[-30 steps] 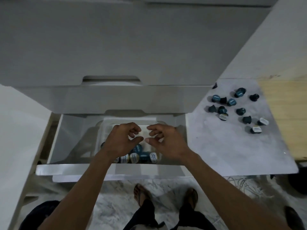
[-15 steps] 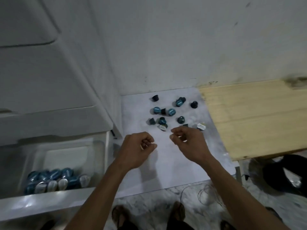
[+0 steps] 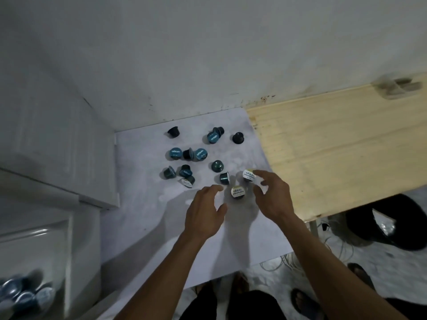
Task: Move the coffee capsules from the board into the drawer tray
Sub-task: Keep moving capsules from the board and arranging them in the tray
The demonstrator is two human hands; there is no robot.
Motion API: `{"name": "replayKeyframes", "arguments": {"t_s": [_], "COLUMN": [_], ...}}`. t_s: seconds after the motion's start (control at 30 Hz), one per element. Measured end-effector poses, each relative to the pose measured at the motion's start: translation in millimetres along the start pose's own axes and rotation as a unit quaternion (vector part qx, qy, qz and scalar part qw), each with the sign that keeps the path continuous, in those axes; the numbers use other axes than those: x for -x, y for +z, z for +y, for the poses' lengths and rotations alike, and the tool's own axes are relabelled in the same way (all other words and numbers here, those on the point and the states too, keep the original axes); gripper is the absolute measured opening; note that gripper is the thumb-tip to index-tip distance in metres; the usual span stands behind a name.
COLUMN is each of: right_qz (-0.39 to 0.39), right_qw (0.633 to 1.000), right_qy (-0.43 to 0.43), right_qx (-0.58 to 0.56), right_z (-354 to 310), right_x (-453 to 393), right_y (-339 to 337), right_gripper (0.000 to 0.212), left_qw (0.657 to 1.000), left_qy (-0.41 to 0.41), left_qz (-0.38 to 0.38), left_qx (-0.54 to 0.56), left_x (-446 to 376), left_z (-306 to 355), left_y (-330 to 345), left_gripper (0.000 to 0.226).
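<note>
Several dark blue coffee capsules [image 3: 199, 154] lie scattered on the pale marbled board [image 3: 143, 218]. Two have white labelled lids: one [image 3: 238, 192] sits between my hands, the other [image 3: 249, 175] is at my right fingertips. My left hand [image 3: 205, 213] hovers open just left of the nearer white-lidded capsule, holding nothing. My right hand [image 3: 272, 197] is open, its fingers curled beside the two white-lidded capsules, touching or almost touching the far one. The drawer tray [image 3: 67, 269] at the lower left holds several blue capsules [image 3: 23, 294].
White cabinet fronts [image 3: 57, 144] stand left of the board. A light wooden tabletop [image 3: 342, 144] adjoins the board's right edge, with a grey object [image 3: 395, 87] at its far corner. A white wall lies behind. Black bags [image 3: 388, 222], cables and my feet are on the floor below.
The view swung from the drawer to the board. Both hands left the tray, moved right over the board, and opened from loosely closed to spread fingers near the white-lidded capsules.
</note>
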State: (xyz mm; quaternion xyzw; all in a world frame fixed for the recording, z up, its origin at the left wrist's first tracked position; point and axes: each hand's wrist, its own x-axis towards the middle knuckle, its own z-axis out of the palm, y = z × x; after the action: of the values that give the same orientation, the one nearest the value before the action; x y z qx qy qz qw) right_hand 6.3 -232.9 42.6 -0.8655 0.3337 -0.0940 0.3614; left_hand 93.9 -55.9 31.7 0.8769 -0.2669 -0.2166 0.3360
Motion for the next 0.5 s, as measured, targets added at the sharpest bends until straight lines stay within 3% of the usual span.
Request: {"name": "replayKeyframes", "arguments": {"t_s": [0.13, 0.27, 0.5], "right_qz": [-0.008, -0.004, 0.07], "right_qw": [0.998, 0.994, 0.977], "right_qy": [-0.059, -0.102, -0.2], "right_qx": [0.035, 0.036, -0.005], "right_z": [21, 42, 68], "right_x": [-13, -23, -30], "right_y": [14, 26, 40], "right_gripper": [0.043, 0.034, 0.024], "left_qw": [1.0, 0.997, 0.982], "left_qy": [0.006, 0.007, 0.047], "left_qz": [0.019, 0.075, 0.182], "left_qx": [0.011, 0.023, 0.015], "left_x": [-7, -11, -18], "left_z": [2, 4, -1], "left_y": [28, 54, 90], "left_gripper": [0.049, 0.048, 0.029]}}
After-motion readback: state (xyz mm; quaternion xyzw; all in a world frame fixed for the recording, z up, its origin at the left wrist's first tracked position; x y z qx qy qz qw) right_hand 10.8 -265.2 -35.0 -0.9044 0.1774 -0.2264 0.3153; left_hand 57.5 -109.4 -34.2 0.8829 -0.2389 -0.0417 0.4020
